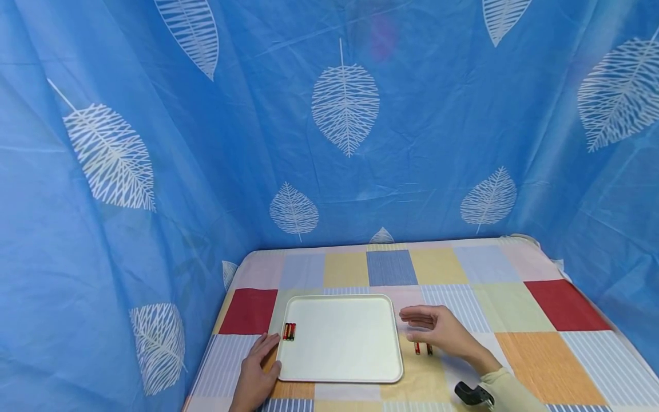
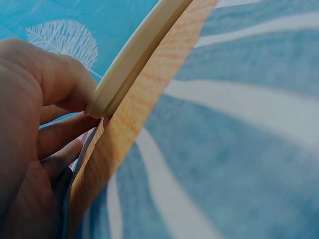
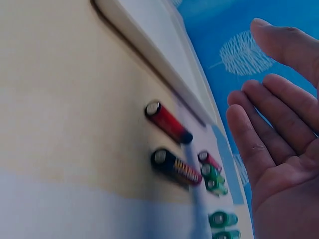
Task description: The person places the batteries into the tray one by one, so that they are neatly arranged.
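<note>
A cream tray [image 1: 340, 375] lies flat on the patchwork cloth, with a small row of red-and-black batteries [image 1: 289, 332] near its left rim. My left hand [image 1: 257, 372] rests against the tray's left edge; in the left wrist view its thumb and fingers meet the rim [image 2: 127, 64]. To the right of the tray, my right hand [image 1: 440, 332] hovers with loosely extended fingers and an empty palm. Beneath it on the cloth lie a red battery [image 3: 168, 122] and a black-and-red battery [image 3: 177, 167], apart from each other. The head view has them partly hidden by this hand.
Beyond those two, the right wrist view shows a pink-red battery [image 3: 209, 160] and several green batteries [image 3: 223, 219]. Blue curtains [image 1: 345, 189] with white leaf prints hang behind the table and at both sides. A black wrist device [image 1: 472, 395] sits at the right sleeve.
</note>
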Action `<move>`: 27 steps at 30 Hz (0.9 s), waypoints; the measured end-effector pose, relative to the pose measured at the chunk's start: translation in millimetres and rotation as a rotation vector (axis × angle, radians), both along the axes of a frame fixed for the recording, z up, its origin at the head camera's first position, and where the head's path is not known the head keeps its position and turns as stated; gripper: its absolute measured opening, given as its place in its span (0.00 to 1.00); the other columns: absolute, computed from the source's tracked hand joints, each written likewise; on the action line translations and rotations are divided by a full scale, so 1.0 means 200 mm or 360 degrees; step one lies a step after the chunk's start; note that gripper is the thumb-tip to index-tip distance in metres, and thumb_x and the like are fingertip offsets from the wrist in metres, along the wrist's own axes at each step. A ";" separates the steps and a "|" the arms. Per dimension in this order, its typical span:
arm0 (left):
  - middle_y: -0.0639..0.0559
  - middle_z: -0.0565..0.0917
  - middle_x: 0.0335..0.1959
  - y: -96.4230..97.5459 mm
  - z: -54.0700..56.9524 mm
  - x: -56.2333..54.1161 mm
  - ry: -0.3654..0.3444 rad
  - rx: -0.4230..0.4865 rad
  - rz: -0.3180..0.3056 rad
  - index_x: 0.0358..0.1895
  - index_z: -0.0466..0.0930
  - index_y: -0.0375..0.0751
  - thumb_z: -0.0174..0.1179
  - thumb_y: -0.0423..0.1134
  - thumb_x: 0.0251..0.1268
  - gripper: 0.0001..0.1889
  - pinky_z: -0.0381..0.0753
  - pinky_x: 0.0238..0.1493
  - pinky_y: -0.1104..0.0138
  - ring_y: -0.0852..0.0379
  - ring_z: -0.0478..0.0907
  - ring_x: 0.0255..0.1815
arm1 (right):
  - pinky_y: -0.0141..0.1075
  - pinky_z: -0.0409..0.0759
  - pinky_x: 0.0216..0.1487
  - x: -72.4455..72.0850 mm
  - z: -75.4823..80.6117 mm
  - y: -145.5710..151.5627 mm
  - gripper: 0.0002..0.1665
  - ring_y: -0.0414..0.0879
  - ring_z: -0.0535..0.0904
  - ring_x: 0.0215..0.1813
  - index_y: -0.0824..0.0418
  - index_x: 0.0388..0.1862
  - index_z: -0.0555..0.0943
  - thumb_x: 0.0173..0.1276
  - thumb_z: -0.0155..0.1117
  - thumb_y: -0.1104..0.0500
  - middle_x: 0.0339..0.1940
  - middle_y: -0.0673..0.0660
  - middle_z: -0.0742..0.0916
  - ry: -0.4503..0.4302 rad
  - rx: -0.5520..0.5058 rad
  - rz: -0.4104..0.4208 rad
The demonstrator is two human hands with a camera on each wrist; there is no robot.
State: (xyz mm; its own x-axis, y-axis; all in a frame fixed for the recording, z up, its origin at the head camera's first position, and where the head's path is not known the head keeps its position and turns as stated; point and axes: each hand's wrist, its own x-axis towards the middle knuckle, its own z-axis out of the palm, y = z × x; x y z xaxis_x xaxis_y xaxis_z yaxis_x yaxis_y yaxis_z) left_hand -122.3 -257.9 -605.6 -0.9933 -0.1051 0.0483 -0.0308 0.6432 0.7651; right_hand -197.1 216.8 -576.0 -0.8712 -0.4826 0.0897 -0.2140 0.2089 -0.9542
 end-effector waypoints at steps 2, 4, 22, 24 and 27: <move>0.39 0.81 0.76 0.00 0.00 0.00 -0.0003 -0.0005 0.0005 0.73 0.83 0.39 0.69 0.28 0.65 0.30 0.61 0.83 0.35 0.32 0.64 0.85 | 0.41 0.88 0.66 0.01 -0.01 0.03 0.35 0.61 0.87 0.68 0.74 0.73 0.78 0.73 0.77 0.60 0.69 0.75 0.85 -0.0003 -0.0003 -0.0004; 0.39 0.81 0.76 0.00 0.00 0.00 0.0002 -0.0007 0.0008 0.73 0.83 0.39 0.69 0.28 0.64 0.30 0.62 0.83 0.35 0.32 0.64 0.85 | 0.41 0.88 0.66 0.02 -0.01 0.05 0.35 0.59 0.87 0.68 0.73 0.74 0.78 0.73 0.77 0.61 0.70 0.76 0.84 0.0002 -0.0003 -0.0003; 0.38 0.81 0.75 0.00 0.01 0.00 0.0013 -0.0001 0.0007 0.72 0.83 0.37 0.68 0.27 0.64 0.30 0.61 0.84 0.33 0.31 0.64 0.85 | 0.32 0.88 0.61 0.09 -0.04 0.22 0.32 0.44 0.90 0.63 0.70 0.71 0.82 0.72 0.78 0.59 0.67 0.71 0.88 -0.0016 0.0130 -0.0133; 0.38 0.81 0.75 0.00 0.00 0.00 0.0008 -0.0011 0.0010 0.72 0.83 0.37 0.68 0.27 0.64 0.30 0.61 0.83 0.34 0.31 0.64 0.85 | 0.31 0.88 0.60 0.09 -0.05 0.23 0.31 0.42 0.90 0.63 0.70 0.71 0.82 0.73 0.78 0.59 0.66 0.70 0.88 -0.0020 0.0155 -0.0144; 0.39 0.81 0.76 0.00 0.00 -0.01 -0.0019 -0.0012 0.0019 0.73 0.82 0.38 0.68 0.27 0.65 0.30 0.61 0.84 0.34 0.32 0.64 0.86 | 0.29 0.88 0.60 0.10 -0.06 0.23 0.31 0.40 0.90 0.62 0.70 0.70 0.82 0.72 0.78 0.59 0.66 0.70 0.89 -0.0055 0.0162 -0.0165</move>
